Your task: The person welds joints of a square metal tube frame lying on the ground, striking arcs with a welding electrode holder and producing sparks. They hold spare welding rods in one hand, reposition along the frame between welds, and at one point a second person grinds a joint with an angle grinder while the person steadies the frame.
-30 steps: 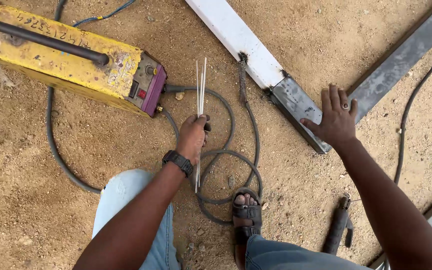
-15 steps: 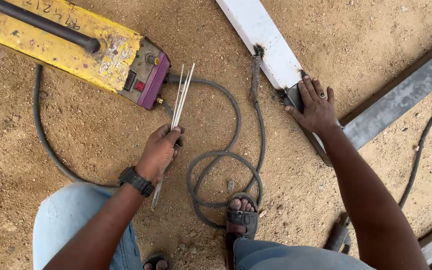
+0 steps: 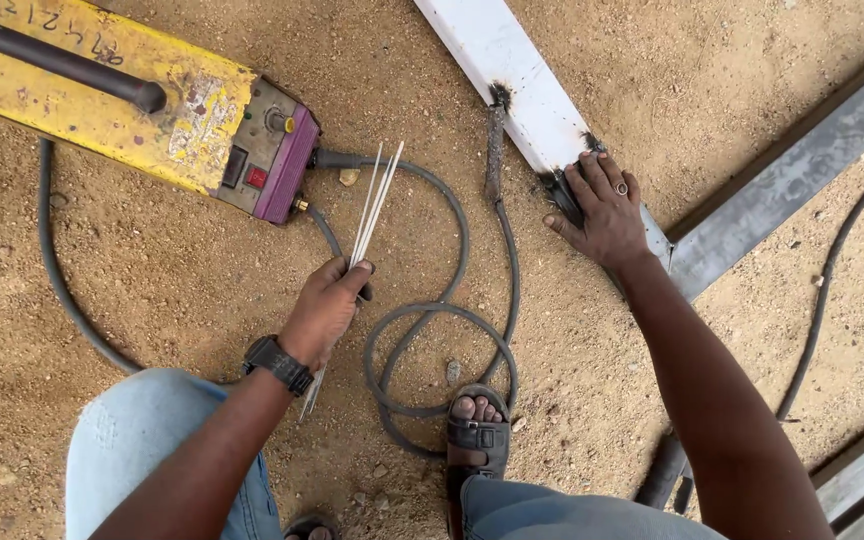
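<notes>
Fingers of the left hand [image 3: 324, 308] stay curled around a thin bundle of welding rods [image 3: 373, 207], tips fanning away from the knuckles toward the yellow welding machine [image 3: 142, 110]. Since a second ago the right hand [image 3: 604, 208] has slid onto the charred joint of the white steel tube [image 3: 497, 60] and lies flat, fingers spread, bracing it. Grey cable [image 3: 432, 320] loops between both hands on the sandy ground.

At mid-frame the left hand [image 3: 327, 305] grips a bundle of thin welding rods [image 3: 372, 205] above sandy ground [image 3: 152, 270]. The right hand [image 3: 604, 212] presses flat on a white steel bar [image 3: 497, 65], with a yellow welding machine [image 3: 102, 95] at upper left.
</notes>
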